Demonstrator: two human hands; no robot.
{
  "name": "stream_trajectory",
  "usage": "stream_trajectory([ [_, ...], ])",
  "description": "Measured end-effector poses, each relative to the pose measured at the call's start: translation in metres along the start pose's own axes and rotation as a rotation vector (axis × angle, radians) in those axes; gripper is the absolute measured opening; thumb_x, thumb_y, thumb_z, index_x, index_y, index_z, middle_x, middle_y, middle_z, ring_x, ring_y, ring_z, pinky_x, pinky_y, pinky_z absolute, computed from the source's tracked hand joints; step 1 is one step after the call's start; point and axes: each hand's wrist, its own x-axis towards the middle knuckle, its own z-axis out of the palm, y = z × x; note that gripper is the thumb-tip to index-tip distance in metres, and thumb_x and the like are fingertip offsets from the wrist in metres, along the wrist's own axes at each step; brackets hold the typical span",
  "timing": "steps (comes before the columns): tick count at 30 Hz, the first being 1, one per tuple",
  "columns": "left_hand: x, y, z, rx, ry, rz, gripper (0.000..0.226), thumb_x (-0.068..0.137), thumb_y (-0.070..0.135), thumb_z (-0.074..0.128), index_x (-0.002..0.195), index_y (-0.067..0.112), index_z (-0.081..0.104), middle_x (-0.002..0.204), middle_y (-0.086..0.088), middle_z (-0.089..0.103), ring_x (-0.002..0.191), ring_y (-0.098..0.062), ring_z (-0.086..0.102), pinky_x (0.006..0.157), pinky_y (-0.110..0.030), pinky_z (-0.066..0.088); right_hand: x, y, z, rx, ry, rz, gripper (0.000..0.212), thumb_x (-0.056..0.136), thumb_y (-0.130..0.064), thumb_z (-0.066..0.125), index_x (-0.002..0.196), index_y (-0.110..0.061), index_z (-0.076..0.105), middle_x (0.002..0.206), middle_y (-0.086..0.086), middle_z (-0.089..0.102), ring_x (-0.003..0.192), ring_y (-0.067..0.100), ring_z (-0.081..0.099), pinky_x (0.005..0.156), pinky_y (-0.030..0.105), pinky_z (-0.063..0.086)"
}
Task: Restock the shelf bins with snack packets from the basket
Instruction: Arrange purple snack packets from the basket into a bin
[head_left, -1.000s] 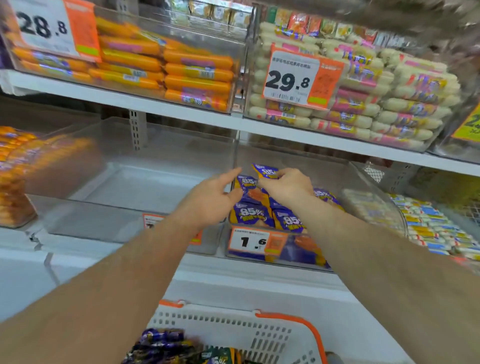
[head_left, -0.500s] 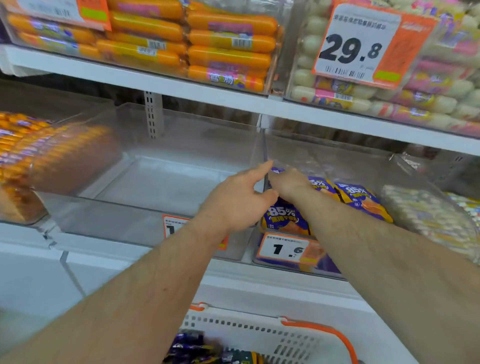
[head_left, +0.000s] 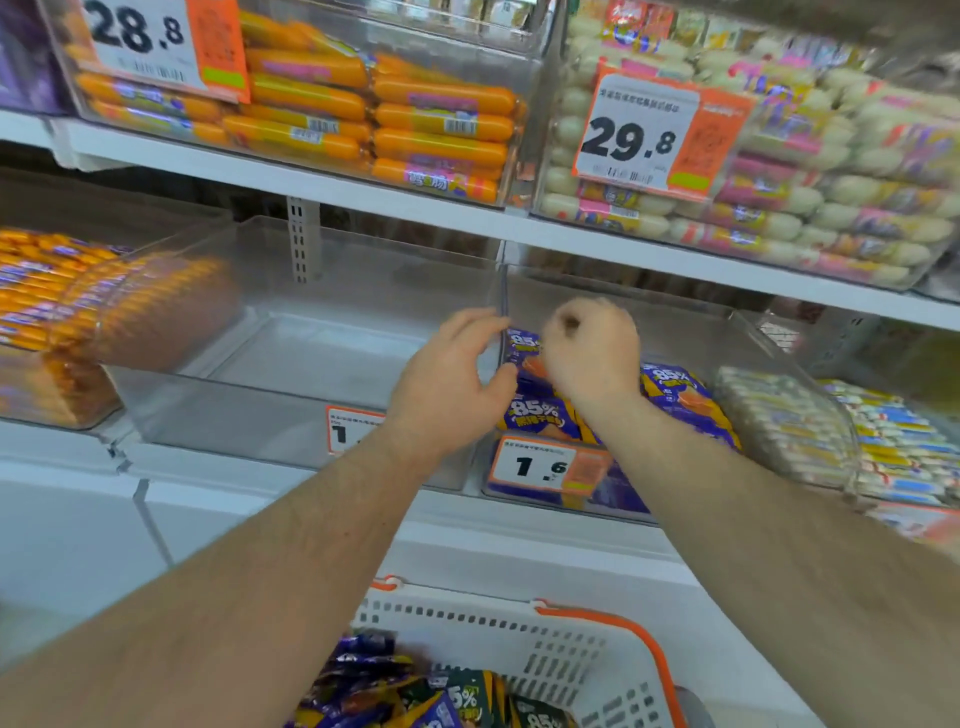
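Two hands (head_left: 452, 384) are in view, and three price tags (head_left: 641, 137) are fully readable. Just beside the fingers (head_left: 582, 332) are two clear bins (head_left: 291, 426); one white basket (head_left: 561, 654) is below.

"85%" packets (head_left: 543, 415); "1.6" tag (head_left: 545, 466).

- Left hand (head_left: 447, 384) hangs loosely curled at the clear divider (head_left: 503, 317)
- Right hand (head_left: 592, 353), fingers curled, sits over purple snack packets (head_left: 540, 415) in the bin (head_left: 748, 338)
- White basket (head_left: 519, 623) with more packets lies below both forearms
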Motion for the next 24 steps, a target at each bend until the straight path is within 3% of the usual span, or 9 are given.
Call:
stream_trajectory([
  [3, -0.041, 0.008, 0.000, -0.089, 0.172, 0.057, 0.038, 0.079, 0.014, 0.054, 0.116, 0.009, 0.062, 0.123, 0.004, 0.050, 0.093, -0.012, 0.059, 0.079, -0.026, 0.051, -0.049, -0.016, -0.034, 0.198, 0.222, -0.207, 0.018, 0.074, -0.018, 0.051, 0.061, -0.008, 0.058, 0.065, 0.003, 0.055, 0.068, 0.018, 0.045, 0.065, 0.031, 0.032],
  [6, -0.105, 0.009, 0.006, -0.149, 0.222, -0.080, 0.035, 0.076, 0.012, 0.049, 0.110, 0.012, 0.059, 0.114, 0.006, 0.044, 0.084, -0.015, 0.060, 0.072, -0.025, 0.051, -0.109, -0.017, -0.044, 0.348, 0.199, -0.103, 0.021, 0.073, -0.019, 0.048, 0.056, -0.008, 0.052, 0.056, -0.003, 0.044, 0.059, 0.017, 0.041, 0.057, 0.031, 0.028],
  [8, -0.152, 0.006, 0.016, -0.135, 0.136, -0.228, 0.029, 0.080, 0.008, 0.052, 0.106, 0.019, 0.057, 0.109, 0.007, 0.045, 0.078, -0.010, 0.060, 0.072, -0.031, 0.052, -0.152, -0.011, -0.037, 0.354, -0.005, 0.109, 0.024, 0.079, -0.015, 0.051, 0.055, -0.015, 0.048, 0.052, -0.005, 0.041, 0.058, 0.017, 0.042, 0.056, 0.033, 0.029],
  [10, -0.196, 0.004, 0.026, -0.105, -0.031, -0.400, 0.030, 0.085, 0.002, 0.054, 0.105, 0.023, 0.055, 0.107, 0.006, 0.049, 0.075, -0.002, 0.056, 0.072, -0.031, 0.047, -0.193, 0.000, -0.025, 0.268, -0.345, 0.276, 0.029, 0.083, -0.012, 0.054, 0.055, -0.017, 0.048, 0.053, -0.003, 0.045, 0.058, 0.016, 0.045, 0.055, 0.032, 0.034],
  [13, -0.246, 0.005, 0.036, -0.118, -0.281, -0.633, 0.027, 0.091, 0.005, 0.051, 0.113, 0.020, 0.057, 0.101, 0.002, 0.056, 0.064, -0.008, 0.054, 0.064, -0.031, 0.042, -0.256, 0.026, -0.009, 0.126, -0.861, 0.299, 0.033, 0.086, -0.011, 0.054, 0.054, -0.013, 0.045, 0.056, 0.002, 0.044, 0.054, 0.016, 0.042, 0.052, 0.030, 0.031],
  [15, -0.267, 0.006, 0.040, -0.118, -0.401, -0.696, 0.022, 0.094, 0.007, 0.050, 0.109, 0.023, 0.055, 0.107, 0.004, 0.057, 0.076, -0.014, 0.056, 0.068, -0.034, 0.045, -0.294, 0.045, -0.005, 0.015, -1.112, 0.302, 0.040, 0.087, -0.011, 0.054, 0.051, -0.014, 0.037, 0.052, 0.004, 0.032, 0.047, 0.017, 0.028, 0.052, 0.030, 0.024],
  [19, -0.289, 0.007, 0.042, -0.068, -0.556, -0.769, 0.017, 0.096, 0.016, 0.051, 0.106, 0.028, 0.055, 0.109, 0.011, 0.056, 0.085, -0.011, 0.056, 0.069, -0.029, 0.045, -0.346, 0.079, -0.006, -0.306, -1.450, 0.256, 0.033, 0.091, -0.011, 0.046, 0.059, -0.013, 0.039, 0.056, 0.006, 0.027, 0.050, 0.021, 0.023, 0.053, 0.036, 0.025],
  [22, -0.296, 0.008, 0.039, -0.041, -0.599, -0.789, 0.018, 0.097, 0.016, 0.049, 0.096, 0.034, 0.054, 0.100, 0.014, 0.057, 0.078, -0.014, 0.059, 0.056, -0.025, 0.046, -0.357, 0.086, -0.012, -0.417, -1.526, 0.295, 0.016, 0.090, -0.018, 0.054, 0.076, -0.014, 0.048, 0.067, 0.003, 0.036, 0.055, 0.018, 0.030, 0.061, 0.033, 0.038],
  [24, -0.300, 0.008, 0.037, -0.018, -0.619, -0.786, 0.023, 0.097, 0.015, 0.049, 0.089, 0.037, 0.052, 0.100, 0.011, 0.058, 0.078, -0.016, 0.060, 0.056, -0.026, 0.047, -0.361, 0.085, -0.014, -0.433, -1.601, 0.235, 0.019, 0.088, -0.019, 0.061, 0.072, -0.013, 0.050, 0.069, 0.006, 0.042, 0.060, 0.021, 0.039, 0.063, 0.032, 0.041],
])
